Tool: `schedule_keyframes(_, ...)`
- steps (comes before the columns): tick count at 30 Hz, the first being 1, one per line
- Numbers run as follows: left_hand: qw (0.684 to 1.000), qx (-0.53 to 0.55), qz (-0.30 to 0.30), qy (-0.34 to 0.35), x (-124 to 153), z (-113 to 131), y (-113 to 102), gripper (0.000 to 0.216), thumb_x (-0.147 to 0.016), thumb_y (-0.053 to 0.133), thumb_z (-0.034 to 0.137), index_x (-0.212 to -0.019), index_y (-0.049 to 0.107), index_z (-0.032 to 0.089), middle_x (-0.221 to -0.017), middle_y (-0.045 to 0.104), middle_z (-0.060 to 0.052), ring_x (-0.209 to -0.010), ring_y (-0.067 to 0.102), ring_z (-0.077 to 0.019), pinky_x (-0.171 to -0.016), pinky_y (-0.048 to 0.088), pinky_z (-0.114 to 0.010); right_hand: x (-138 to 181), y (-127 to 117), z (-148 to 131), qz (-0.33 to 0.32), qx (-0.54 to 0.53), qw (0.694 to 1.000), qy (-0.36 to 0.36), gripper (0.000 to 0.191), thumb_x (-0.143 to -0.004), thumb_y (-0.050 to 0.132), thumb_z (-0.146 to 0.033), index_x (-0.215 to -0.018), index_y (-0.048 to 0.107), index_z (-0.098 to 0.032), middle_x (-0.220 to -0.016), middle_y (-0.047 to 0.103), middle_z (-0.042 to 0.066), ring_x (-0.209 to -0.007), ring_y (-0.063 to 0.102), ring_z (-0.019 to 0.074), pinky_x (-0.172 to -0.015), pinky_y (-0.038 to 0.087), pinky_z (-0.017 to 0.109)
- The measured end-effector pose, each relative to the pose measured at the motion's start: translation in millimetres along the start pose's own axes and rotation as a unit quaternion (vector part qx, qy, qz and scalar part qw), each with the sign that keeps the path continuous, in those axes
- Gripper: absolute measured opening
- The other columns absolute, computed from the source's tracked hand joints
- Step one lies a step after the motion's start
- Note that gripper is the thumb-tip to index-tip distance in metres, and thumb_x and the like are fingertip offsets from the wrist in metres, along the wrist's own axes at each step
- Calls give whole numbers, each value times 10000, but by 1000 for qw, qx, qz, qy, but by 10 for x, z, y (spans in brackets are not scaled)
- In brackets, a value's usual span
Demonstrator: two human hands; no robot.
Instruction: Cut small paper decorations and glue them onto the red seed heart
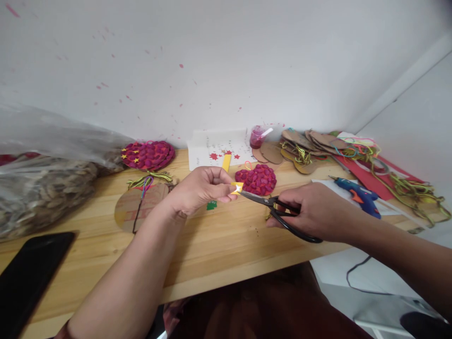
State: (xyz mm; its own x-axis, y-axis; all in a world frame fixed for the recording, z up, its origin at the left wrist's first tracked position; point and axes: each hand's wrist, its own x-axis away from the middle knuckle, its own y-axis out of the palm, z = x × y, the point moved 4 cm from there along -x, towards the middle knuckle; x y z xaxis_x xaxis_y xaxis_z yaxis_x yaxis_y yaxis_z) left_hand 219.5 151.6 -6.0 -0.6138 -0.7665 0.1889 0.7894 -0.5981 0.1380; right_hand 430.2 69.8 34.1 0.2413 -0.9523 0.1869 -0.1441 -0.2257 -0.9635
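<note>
My left hand (208, 187) pinches a small piece of yellow paper (237, 187) that has a white patch on its face. In my right hand (314, 209) are black-handled scissors (266, 201), fingers through the loops, with the blade tips at the paper's right edge. Just behind the blades lies a round piece covered in magenta pebble-like bits (259, 179), with a loop on top. A yellow strip (226, 161) lies beyond my left fingers, near red stars (213, 156) on a white printed sheet (197, 155). Below my left hand is a green scrap (212, 205).
At left are a plastic bag of brown pieces (45, 193), a black phone-like slab (35, 263), decorated magenta discs (148, 155) and a cardboard disc (123, 209). Rightward are a paint cup (257, 136), stacked cardboard shapes (300, 141), a blue glue gun (358, 192) and yarn (406, 188).
</note>
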Motion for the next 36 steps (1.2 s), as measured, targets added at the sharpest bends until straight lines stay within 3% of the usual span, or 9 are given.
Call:
schedule_keyframes(20, 1000, 1, -10, 1, 7, 3, 0, 152, -705, 794, 202, -701, 657, 138, -663, 715, -18, -563, 616, -67, -544, 468, -168, 13, -4, -21, 9, -1, 1000, -20, 501, -805, 598, -694, -716, 706, -212, -616, 637, -3, -552, 496, 136, -523, 282, 269)
schedule_keyframes(28, 1000, -11, 2, -4, -26, -19, -20, 145, -718, 787, 216, -706, 663, 141, -671, 717, -27, -568, 616, -72, -556, 472, -176, -37, 29, -10, 3, -12, 1000, -13, 503, -804, 594, -682, -656, 639, -204, -586, 591, -8, -533, 461, 129, -513, 259, 268)
schedule_keyframes(36, 999, 2, 43, -32, -86, -97, -108, 248, -626, 862, 239, -689, 649, 127, -659, 714, -43, -548, 613, -73, -538, 476, -175, -164, 174, 35, -10, -58, 998, -7, 515, -806, 578, -653, -593, 479, -195, -548, 481, -20, -538, 410, 123, -502, 243, 258)
